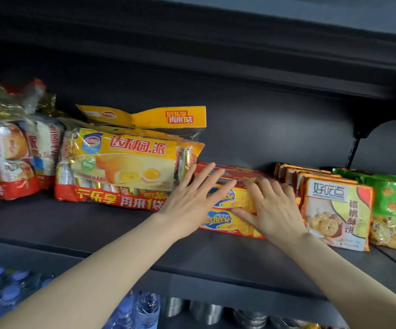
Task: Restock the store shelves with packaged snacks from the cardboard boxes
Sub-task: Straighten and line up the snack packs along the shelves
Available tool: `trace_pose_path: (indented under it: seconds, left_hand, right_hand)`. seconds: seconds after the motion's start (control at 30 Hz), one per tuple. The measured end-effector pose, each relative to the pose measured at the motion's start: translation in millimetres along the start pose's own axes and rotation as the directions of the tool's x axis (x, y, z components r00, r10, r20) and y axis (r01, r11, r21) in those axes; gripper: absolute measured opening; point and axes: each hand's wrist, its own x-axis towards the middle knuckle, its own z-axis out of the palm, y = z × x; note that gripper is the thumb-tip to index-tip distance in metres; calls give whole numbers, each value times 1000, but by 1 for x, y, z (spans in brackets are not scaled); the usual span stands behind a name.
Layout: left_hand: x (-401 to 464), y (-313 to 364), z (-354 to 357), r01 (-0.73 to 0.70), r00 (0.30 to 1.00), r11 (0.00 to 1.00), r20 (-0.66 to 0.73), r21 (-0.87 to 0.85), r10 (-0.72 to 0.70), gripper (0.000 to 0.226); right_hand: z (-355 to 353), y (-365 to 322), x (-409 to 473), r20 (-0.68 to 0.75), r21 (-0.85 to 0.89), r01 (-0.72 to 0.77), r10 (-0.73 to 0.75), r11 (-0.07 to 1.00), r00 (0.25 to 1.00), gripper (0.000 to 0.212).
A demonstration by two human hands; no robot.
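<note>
To your left on the dark shelf (pixel 78 224) stands the big yellow pie bag (pixel 125 167), and its right end touches the stack of cheese cracker packs (pixel 228 210) that you are settling. That stack lies flat with its long axis running near to far, wedged between the pie bag and the upright walnut cookie packs (pixel 337 210) just beside it on the right. Your left hand (pixel 192 198) lies on the stack's left side, fingers straight and spread, pressing flat and gripping nothing. Your right hand (pixel 273 205) rests on the stack's right side, fingers a little bent over the top pack, thumb low on the near face; it presses rather than clasps. Both hands sit equally near, so any push would likely go straight back, toward the far wall
</note>
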Motion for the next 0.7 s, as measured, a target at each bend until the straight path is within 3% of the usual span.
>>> trace_pose_path:
  seconds: [0.17, 0.33, 0.5, 0.7]
  left_hand:
    - [-33, -34, -20, 138, 990, 986, -14, -92, -139, 114]
    - [-79, -89, -38, 267, 964, 963, -6, -21, -267, 117]
    - [-125, -149, -46, 362, 931, 932, 45, 5, -362, 120]
    - [-145, -201, -29, 276, 951, 959, 130, 65, -282, 120]
  right_hand:
    - [-23, -23, 32, -123, 144, 78, -61, 986, 991, 53]
    - [-36, -93, 68, -207, 223, 289, -244, 931, 947, 52]
    - [-28, -161, 91, -114, 233, 336, -318, 913, 941, 72]
    - [-7, -201, 108, 7, 147, 354, -359, 924, 933, 86]
